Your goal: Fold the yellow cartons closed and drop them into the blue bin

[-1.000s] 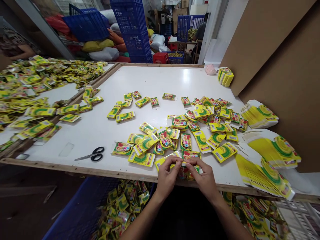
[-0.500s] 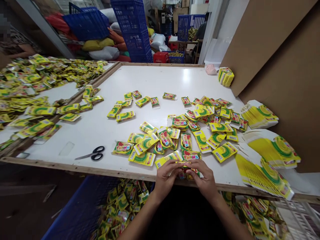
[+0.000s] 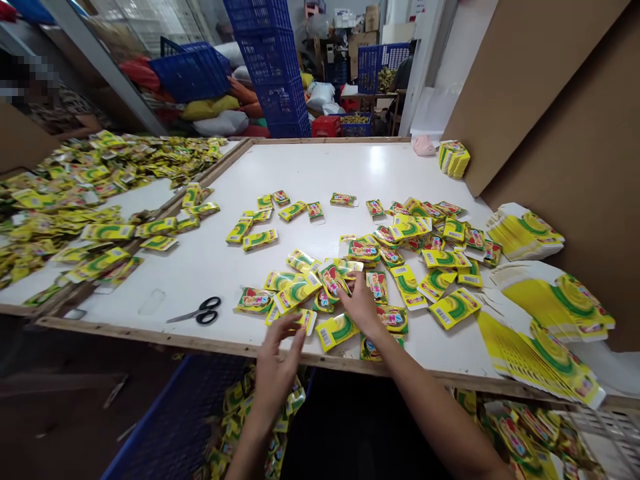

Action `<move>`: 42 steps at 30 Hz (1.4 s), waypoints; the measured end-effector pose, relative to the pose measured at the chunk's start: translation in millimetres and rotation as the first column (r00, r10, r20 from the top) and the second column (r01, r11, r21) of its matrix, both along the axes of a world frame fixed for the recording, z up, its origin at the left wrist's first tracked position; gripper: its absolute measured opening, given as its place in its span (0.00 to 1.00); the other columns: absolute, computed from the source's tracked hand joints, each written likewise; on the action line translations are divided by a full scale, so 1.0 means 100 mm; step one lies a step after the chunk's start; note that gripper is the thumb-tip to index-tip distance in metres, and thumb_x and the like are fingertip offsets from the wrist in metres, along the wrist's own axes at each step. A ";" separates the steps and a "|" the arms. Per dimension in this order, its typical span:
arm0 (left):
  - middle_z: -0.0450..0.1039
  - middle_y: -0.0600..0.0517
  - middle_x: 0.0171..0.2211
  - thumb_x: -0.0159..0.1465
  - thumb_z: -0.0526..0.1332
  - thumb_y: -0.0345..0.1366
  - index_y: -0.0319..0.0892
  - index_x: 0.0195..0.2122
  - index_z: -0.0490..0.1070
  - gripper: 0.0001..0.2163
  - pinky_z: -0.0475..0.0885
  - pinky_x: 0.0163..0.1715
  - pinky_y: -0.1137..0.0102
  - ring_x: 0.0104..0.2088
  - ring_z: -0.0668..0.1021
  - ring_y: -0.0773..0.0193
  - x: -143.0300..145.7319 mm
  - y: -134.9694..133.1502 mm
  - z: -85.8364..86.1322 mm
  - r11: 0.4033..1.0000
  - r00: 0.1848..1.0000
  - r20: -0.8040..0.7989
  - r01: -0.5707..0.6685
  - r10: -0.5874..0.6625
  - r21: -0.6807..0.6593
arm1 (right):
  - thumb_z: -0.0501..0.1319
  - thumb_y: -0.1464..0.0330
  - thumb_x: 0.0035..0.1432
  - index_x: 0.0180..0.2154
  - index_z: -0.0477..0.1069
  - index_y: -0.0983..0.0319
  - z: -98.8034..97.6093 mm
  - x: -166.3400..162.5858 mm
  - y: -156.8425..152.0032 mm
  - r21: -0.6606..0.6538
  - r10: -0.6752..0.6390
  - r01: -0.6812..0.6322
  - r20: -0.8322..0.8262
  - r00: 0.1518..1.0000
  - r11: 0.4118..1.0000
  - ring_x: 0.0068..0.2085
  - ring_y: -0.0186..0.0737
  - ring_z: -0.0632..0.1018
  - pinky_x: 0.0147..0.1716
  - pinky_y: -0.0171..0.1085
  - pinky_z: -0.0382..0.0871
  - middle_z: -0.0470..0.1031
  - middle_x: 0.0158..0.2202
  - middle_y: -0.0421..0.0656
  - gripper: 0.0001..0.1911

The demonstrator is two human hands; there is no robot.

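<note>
Small yellow and green printed packets, some showing a red picture and colourful lettering, lie in a loose heap near the table's front edge. My right hand (image 3: 361, 305) reaches into this heap, thumb and fingers apart at the edge of a lettered packet (image 3: 331, 280); no firm grip shows. Lower left, my left hand (image 3: 278, 353) is held with its fingers spread, close to another yellow packet (image 3: 306, 321), and nothing shows in it. Between my forearms and the heap, a packet (image 3: 381, 348) rests at the table edge.
Black-handled scissors (image 3: 200, 312) lie at left on the white table (image 3: 310, 160). Fanned flat yellow cartons (image 3: 545, 353) spread at right beside cardboard sheets (image 3: 565, 220). A blue crate (image 3: 165, 413) of packets stands below the edge. Another person (image 3: 70, 110) sits at far left.
My hands were together on a packet at the table edge. They have parted: the right moved up into the heap, the left moved left. The view has shifted slightly.
</note>
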State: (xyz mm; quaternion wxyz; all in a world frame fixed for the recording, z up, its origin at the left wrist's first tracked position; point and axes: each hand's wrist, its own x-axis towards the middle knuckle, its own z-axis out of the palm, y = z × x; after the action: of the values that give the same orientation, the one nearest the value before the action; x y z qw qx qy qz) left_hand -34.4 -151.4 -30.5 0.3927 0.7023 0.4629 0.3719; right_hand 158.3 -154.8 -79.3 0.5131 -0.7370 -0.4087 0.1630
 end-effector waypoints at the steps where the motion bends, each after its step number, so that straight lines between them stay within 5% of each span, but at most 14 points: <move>1: 0.74 0.47 0.44 0.60 0.62 0.41 0.43 0.45 0.70 0.13 0.73 0.45 0.63 0.43 0.78 0.57 0.12 -0.01 -0.07 0.997 0.997 0.075 0.008 -0.003 -0.077 | 0.60 0.67 0.56 0.50 0.63 0.61 0.02 -0.04 -0.05 0.029 -0.001 0.001 0.000 1.000 1.000 0.34 0.45 0.77 0.32 0.39 0.69 0.76 0.35 0.45 0.20; 6: 0.73 0.45 0.46 0.57 0.65 0.39 0.43 0.49 0.62 0.20 0.72 0.46 0.63 0.46 0.77 0.57 0.63 -0.07 -0.30 0.941 0.896 0.442 0.115 0.041 -0.320 | 0.56 0.71 0.61 0.48 0.68 0.57 0.04 -0.24 -0.71 0.169 0.119 -0.157 0.212 0.970 0.973 0.46 0.45 0.74 0.46 0.44 0.68 0.74 0.43 0.47 0.14; 9: 0.73 0.48 0.42 0.56 0.65 0.37 0.42 0.44 0.64 0.16 0.72 0.45 0.65 0.44 0.77 0.60 0.75 -0.13 -0.37 0.920 0.887 0.461 0.157 0.029 -0.359 | 0.59 0.71 0.59 0.48 0.70 0.55 -0.02 -0.25 -1.02 0.140 0.197 -0.246 0.294 0.935 0.959 0.48 0.46 0.73 0.49 0.47 0.67 0.73 0.45 0.46 0.15; 11: 0.73 0.49 0.40 0.58 0.64 0.36 0.42 0.42 0.65 0.13 0.72 0.45 0.67 0.43 0.77 0.61 0.76 -0.19 -0.41 0.911 0.890 0.455 0.213 -0.033 -0.352 | 0.61 0.68 0.58 0.49 0.70 0.55 -0.07 -0.19 -1.12 0.166 0.105 -0.150 0.253 0.962 0.975 0.51 0.48 0.71 0.51 0.50 0.66 0.70 0.49 0.47 0.16; 14: 0.72 0.51 0.38 0.60 0.62 0.36 0.44 0.44 0.62 0.13 0.72 0.43 0.68 0.42 0.77 0.62 0.76 -0.29 -0.45 0.901 0.881 0.463 0.276 -0.098 -0.335 | 0.59 0.65 0.60 0.55 0.62 0.58 -0.12 -0.06 -1.16 0.194 -0.063 0.059 0.016 0.998 0.979 0.52 0.48 0.71 0.49 0.49 0.68 0.68 0.53 0.50 0.21; 19: 0.72 0.50 0.40 0.61 0.61 0.33 0.45 0.44 0.66 0.10 0.71 0.45 0.66 0.43 0.76 0.61 0.77 -0.49 -0.48 0.955 0.924 0.331 0.254 -0.192 -0.155 | 0.58 0.61 0.61 0.54 0.64 0.59 -0.14 -0.02 -1.16 0.108 -0.007 0.034 -0.239 0.971 0.994 0.47 0.45 0.76 0.45 0.43 0.72 0.74 0.48 0.49 0.20; 25: 0.67 0.46 0.48 0.59 0.62 0.29 0.44 0.40 0.72 0.08 0.66 0.53 0.60 0.52 0.70 0.54 0.78 -0.60 -0.49 0.938 0.923 0.168 0.340 -0.347 0.067 | 0.58 0.58 0.60 0.53 0.68 0.59 -0.16 -0.04 -1.19 0.113 0.155 -0.129 -0.263 0.952 0.985 0.52 0.50 0.74 0.51 0.47 0.69 0.75 0.46 0.49 0.22; 29: 0.64 0.45 0.54 0.61 0.62 0.31 0.46 0.50 0.63 0.17 0.67 0.53 0.60 0.52 0.72 0.57 0.79 -0.55 -0.52 0.934 0.896 0.305 0.354 -0.323 -0.052 | 0.56 0.59 0.62 0.53 0.66 0.58 -0.18 0.03 -1.21 0.139 0.215 -0.185 -0.242 0.946 0.973 0.53 0.47 0.73 0.53 0.44 0.68 0.72 0.50 0.48 0.19; 36: 0.72 0.48 0.44 0.62 0.61 0.32 0.44 0.50 0.66 0.15 0.72 0.46 0.65 0.44 0.76 0.59 0.78 -0.48 -0.56 0.905 0.878 0.371 0.387 -0.303 -0.177 | 0.57 0.65 0.62 0.50 0.63 0.56 -0.24 0.07 -1.33 0.238 0.045 0.005 -0.204 0.978 0.971 0.45 0.40 0.76 0.44 0.39 0.72 0.72 0.44 0.45 0.14; 42: 0.75 0.48 0.41 0.62 0.61 0.33 0.42 0.42 0.73 0.08 0.73 0.44 0.66 0.42 0.78 0.59 0.76 -0.36 -0.46 0.866 0.850 0.336 0.475 -0.405 -0.156 | 0.57 0.68 0.62 0.44 0.71 0.57 -0.08 0.25 -1.33 0.167 0.179 -0.173 -0.018 0.984 0.971 0.42 0.41 0.77 0.42 0.38 0.72 0.76 0.40 0.44 0.09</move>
State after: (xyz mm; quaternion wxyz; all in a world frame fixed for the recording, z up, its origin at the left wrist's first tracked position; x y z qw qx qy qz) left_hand 41.7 -187.1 -76.8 0.6113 0.6762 0.2657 0.3139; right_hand 182.8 -288.3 -87.7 0.5623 -0.6503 -0.4760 0.1856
